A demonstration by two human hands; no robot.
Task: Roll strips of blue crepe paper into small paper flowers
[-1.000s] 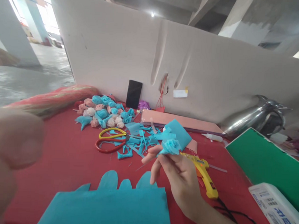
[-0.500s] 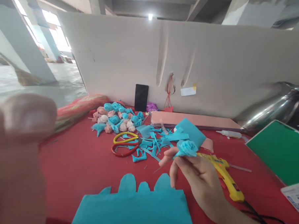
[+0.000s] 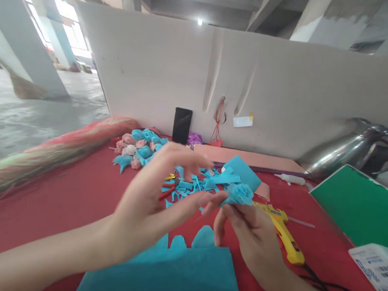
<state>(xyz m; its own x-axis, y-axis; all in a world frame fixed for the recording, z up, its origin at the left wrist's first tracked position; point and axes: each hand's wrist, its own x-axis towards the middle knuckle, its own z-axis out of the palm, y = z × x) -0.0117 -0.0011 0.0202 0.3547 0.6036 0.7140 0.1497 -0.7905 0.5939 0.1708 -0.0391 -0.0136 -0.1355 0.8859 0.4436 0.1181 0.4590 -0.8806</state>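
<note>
A blue crepe-paper rose (image 3: 240,193) is pinched at its base by my right hand (image 3: 252,236). Over the table, my left hand (image 3: 153,195) reaches across with thumb and fingers apart, holding nothing; its thumb tip is close to the rose's base, and I cannot tell if it touches. Below both hands lies a folded blue paper sheet (image 3: 172,273) with rounded petal shapes (image 3: 203,238) along its far edge. Partly hidden behind my left hand are scissors (image 3: 169,189) with red and yellow handles, among blue paper scraps (image 3: 208,180).
A pile of blue and pink paper roses (image 3: 139,147) sits at the back left. To the right lie a yellow glue gun (image 3: 286,237) with a cord, a small white bottle (image 3: 290,179) and a green board (image 3: 360,206). A black phone (image 3: 182,125) leans against the wall panel.
My left hand has come in from close to the camera at the far left to beside the rose. My right hand keeps its pinch on the rose. The view has shifted slightly.
</note>
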